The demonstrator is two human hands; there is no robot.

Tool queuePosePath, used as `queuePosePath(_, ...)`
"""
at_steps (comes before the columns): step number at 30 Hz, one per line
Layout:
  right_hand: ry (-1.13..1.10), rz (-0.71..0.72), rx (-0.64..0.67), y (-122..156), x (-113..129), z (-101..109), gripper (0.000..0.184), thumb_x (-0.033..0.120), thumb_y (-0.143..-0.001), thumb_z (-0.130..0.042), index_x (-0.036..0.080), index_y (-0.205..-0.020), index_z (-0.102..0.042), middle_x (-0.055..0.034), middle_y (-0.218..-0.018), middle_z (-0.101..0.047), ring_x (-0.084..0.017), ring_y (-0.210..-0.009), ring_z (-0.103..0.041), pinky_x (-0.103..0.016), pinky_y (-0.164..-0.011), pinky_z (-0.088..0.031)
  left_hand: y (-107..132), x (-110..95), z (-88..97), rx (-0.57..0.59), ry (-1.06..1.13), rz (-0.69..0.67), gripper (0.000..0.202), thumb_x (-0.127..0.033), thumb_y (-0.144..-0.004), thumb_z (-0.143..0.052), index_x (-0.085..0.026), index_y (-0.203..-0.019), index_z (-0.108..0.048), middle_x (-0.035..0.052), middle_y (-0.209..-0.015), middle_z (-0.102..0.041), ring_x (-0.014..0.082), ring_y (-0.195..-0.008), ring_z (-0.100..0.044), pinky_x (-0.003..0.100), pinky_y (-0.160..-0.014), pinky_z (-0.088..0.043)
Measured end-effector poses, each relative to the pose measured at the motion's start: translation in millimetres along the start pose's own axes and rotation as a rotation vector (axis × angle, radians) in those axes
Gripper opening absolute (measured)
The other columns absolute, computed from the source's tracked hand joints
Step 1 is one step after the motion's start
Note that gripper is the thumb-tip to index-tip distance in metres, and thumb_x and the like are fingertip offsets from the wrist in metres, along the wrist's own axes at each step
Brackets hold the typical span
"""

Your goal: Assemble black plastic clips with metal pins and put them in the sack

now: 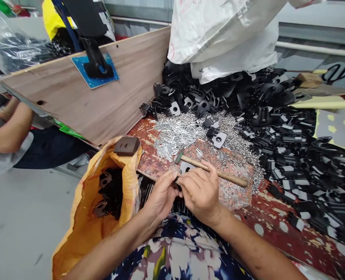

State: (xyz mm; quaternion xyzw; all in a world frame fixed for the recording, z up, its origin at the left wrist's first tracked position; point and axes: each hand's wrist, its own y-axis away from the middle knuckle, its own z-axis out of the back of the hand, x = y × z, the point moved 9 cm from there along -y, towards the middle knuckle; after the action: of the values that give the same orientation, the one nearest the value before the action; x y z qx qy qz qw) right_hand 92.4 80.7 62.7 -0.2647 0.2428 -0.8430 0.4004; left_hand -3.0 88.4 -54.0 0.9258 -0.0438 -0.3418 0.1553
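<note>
Head cam: L hand (162, 191) & R hand (200, 189) together at bench (249, 217) edge, fingers pinched on small grey-black clip (183, 166).
Just past them: wood-handled hammer (230, 178) over speckled stone slab (236, 196); shiny pins (175, 134) beyond; tangled clip heap (289, 136) crowds far & rt sides. Upright plywood board (131, 74) blocks far L. Open, crinkly orange sack (79, 225) by L forearm; some bare, worn red bench near rt.
</note>
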Motion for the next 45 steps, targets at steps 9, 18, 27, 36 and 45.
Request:
queuePosePath(9, -0.119, 0.002, 0.004, 17, 1, -2, 0.015, 0.013, -0.096, -0.057, 0.027, -0.103, -0.06, 0.0031, -0.089, -0.075, -0.018, -0.081, -0.063, -0.043, -0.086, -0.04, 39, -14, 15.6, 0.07, -0.351, -0.029, 0.044, -0.037, -0.074, -0.09, -0.024, -0.1, -0.057, -0.0045, -0.086, -0.056, 0.0086, -0.062, -0.046, 0.017, -0.047, -0.04)
queuePosePath(18, 0.573, -0.21, 0.506, 57, -121, -1, 0.021, 0.037, -0.097, -0.06, 0.018, -0.088, -0.063, -0.013, -0.09, -0.066, -0.031, -0.087, -0.062, -0.039, -0.07, -0.043, 41, -55, 73.4, -0.157, -0.813, -0.068, 0.04, -0.057, -0.098, -0.052, -0.021, -0.111, -0.062, -0.0027, -0.071, -0.053, 0.0147, -0.061, -0.045, 0.024, -0.053, -0.034)
queuePosePath(27, 0.123, -0.244, 0.401, 78, -75, 33, 0.045, 0.024, -0.104, -0.048, 0.028, -0.149, -0.048, -0.005, -0.102, -0.077, -0.02, -0.079, -0.074, -0.029, -0.061, -0.051, 3, -40, 65.1, -0.121, -1.034, -0.299, 0.039, -0.046, -0.099, -0.045, -0.021, -0.069, -0.049, -0.0038, -0.065, -0.044, 0.0154, -0.064, -0.044, 0.028, -0.063, -0.035)
queuePosePath(36, 0.131, -0.126, 0.294, 83, -40, 24, 0.057, 0.021, -0.104, -0.051, 0.033, -0.159, -0.039, -0.0001, -0.076, -0.066, -0.015, -0.058, -0.063, -0.027, -0.052, -0.048, 4, -43, 71.6, -0.193, -1.02, -0.324, 0.041, -0.049, -0.1, -0.04, -0.022, -0.07, -0.047, -0.0036, -0.064, -0.044, 0.0155, -0.061, -0.044, 0.028, -0.06, -0.035)
queuePosePath(45, 0.069, -0.293, 0.335, 83, -64, 30, 0.048, 0.025, -0.104, -0.05, 0.028, -0.152, -0.049, -0.0064, -0.098, -0.068, -0.018, -0.075, -0.067, -0.029, -0.061, -0.052, 6, -50, 65.2, -0.142, -1.024, -0.289, 0.04, -0.052, -0.098, -0.042, -0.022, -0.071, -0.05, -0.0026, -0.064, -0.047, 0.0169, -0.06, -0.047, 0.028, -0.059, -0.039)
